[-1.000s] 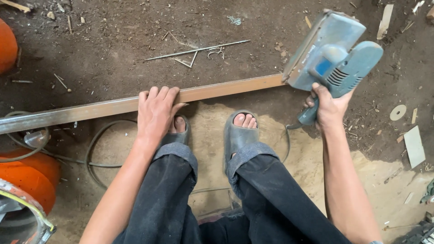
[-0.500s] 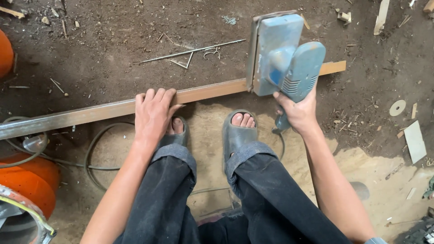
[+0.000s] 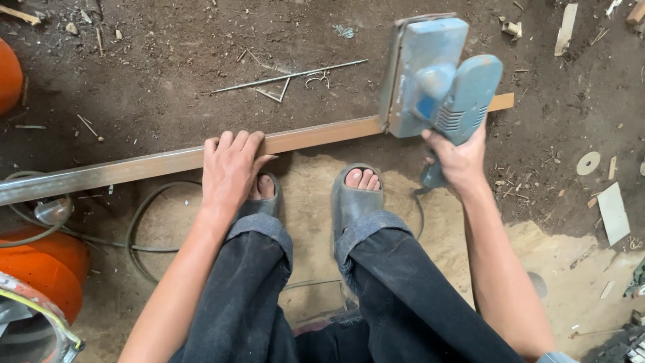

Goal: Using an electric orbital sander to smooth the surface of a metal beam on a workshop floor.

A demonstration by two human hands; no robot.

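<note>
A long narrow wooden strip (image 3: 316, 134) lies across the dirt floor from lower left to upper right. My left hand (image 3: 230, 168) presses flat on it near its middle, fingers spread. My right hand (image 3: 458, 158) grips the handle of a blue electric power tool (image 3: 433, 77), which sits on the strip near its right end. My two feet in grey slippers (image 3: 356, 195) rest on the ground just below the strip.
A grey cable (image 3: 144, 222) loops on the floor at left. Orange round objects (image 3: 40, 269) sit at the lower left. A thin metal rod (image 3: 289, 77) lies beyond the strip. Wood scraps (image 3: 613, 208) and a small disc (image 3: 588, 163) lie at right, with pale sawdust underfoot.
My right hand has slid the blue power tool leftward along the strip, from past its right end onto it. My left hand has stayed pressed on the strip.
</note>
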